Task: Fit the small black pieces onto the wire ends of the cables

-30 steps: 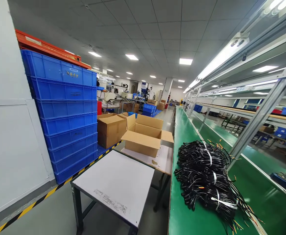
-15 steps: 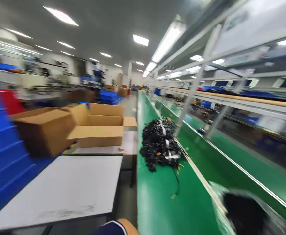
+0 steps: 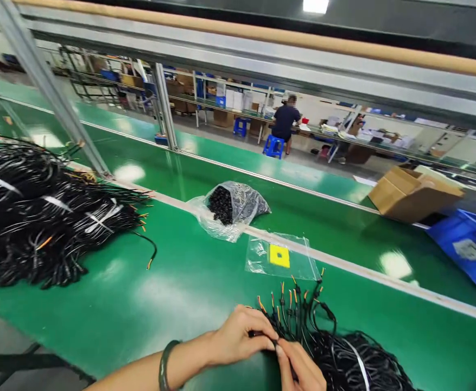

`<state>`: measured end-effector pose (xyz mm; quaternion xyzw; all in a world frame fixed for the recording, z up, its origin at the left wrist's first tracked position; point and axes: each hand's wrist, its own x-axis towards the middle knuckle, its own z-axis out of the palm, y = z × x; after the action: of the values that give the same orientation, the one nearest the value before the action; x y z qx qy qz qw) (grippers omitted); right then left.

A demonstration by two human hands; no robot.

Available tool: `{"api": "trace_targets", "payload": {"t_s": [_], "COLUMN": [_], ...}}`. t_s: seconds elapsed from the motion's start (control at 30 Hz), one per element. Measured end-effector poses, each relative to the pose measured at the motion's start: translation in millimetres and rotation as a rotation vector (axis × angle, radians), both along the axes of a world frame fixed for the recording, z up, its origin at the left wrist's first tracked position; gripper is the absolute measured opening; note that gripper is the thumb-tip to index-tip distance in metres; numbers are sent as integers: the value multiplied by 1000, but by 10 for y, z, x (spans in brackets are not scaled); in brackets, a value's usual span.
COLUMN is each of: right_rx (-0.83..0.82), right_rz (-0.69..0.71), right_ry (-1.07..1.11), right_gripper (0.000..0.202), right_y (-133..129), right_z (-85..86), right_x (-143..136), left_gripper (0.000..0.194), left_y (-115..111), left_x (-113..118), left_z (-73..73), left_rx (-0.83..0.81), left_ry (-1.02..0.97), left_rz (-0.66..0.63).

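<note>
My left hand (image 3: pixel 243 334), with a dark bangle on its wrist, pinches a thin black cable (image 3: pixel 255 333). The fingertips of my right hand (image 3: pixel 302 366) meet it there, closed on the same cable; the exact spot they grip is mostly hidden. Beside and under my right hand lies a bundle of black cables (image 3: pixel 368 358) with a white tie. Its free ends fan out toward the belt's far side, showing orange and red wires, several with small black pieces on them. Beyond my hands, a clear bag (image 3: pixel 248 203) spills open, full of small black parts.
A flat zip bag (image 3: pixel 258 255) with a yellow square lies on the green bench (image 3: pixel 152 315). More tied black cables (image 3: pixel 38 212) are heaped at left. A cardboard box (image 3: pixel 412 193) and blue bin (image 3: pixel 465 244) stand at right. Far off, a person (image 3: pixel 283 120) sits on a blue stool.
The view has swung right and down, from the aisle and open cardboard box to the green bench. Both my hands are now in view, holding the cable.
</note>
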<state>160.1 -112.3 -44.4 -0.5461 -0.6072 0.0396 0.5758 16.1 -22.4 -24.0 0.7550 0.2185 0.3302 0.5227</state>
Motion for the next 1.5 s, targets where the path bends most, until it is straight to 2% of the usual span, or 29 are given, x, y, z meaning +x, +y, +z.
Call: {"api": "trace_targets", "payload": {"t_s": [0.1, 0.2, 0.3, 0.53, 0.6, 0.77, 1.1, 1.2, 1.27, 1.33, 1.4, 1.47, 1.5], "right_rx": [-22, -24, 7, -74, -95, -130, -128, -121, -142, -161, -152, -121, -106], "right_rz": [45, -17, -56, 59, 72, 112, 116, 86, 69, 51, 28, 5, -3], "right_ry": [-28, -73, -100, -61, -51, -98, -189, -219, -232, -227, -216, -214, -217], "right_gripper": [19, 21, 18, 19, 19, 21, 19, 17, 16, 16, 15, 15, 14], "right_y": [12, -14, -26, -57, -70, -83, -67, -68, -72, -77, -79, -78, -75], "right_z": [-34, -32, -20, 28, 43, 94, 165, 166, 169, 175, 182, 185, 183], "right_x": [16, 32, 39, 53, 58, 81, 65, 52, 41, 29, 20, 21, 26], "left_gripper": [27, 27, 23, 25, 23, 18, 17, 16, 15, 25, 50, 67, 69], "left_y": [18, 20, 8, -41, -51, -60, -64, -65, -60, -49, -34, -16, -8], "left_x": [-29, -25, -14, 12, 9, -1, 4, 13, 19, 18, 9, -6, -13], "left_z": [62, 73, 75, 71, 70, 89, 62, 54, 56, 64, 79, 96, 104], "left_rx": [-165, -343, -377, -522, -506, -345, -219, -221, -280, -363, -399, -360, -331], "left_ry": [51, 68, 75, 55, 45, 73, 132, 127, 102, 40, -32, -73, -86], "left_rz": [42, 72, 80, 41, 47, 40, 58, 48, 42, 23, 0, 3, 21]}}
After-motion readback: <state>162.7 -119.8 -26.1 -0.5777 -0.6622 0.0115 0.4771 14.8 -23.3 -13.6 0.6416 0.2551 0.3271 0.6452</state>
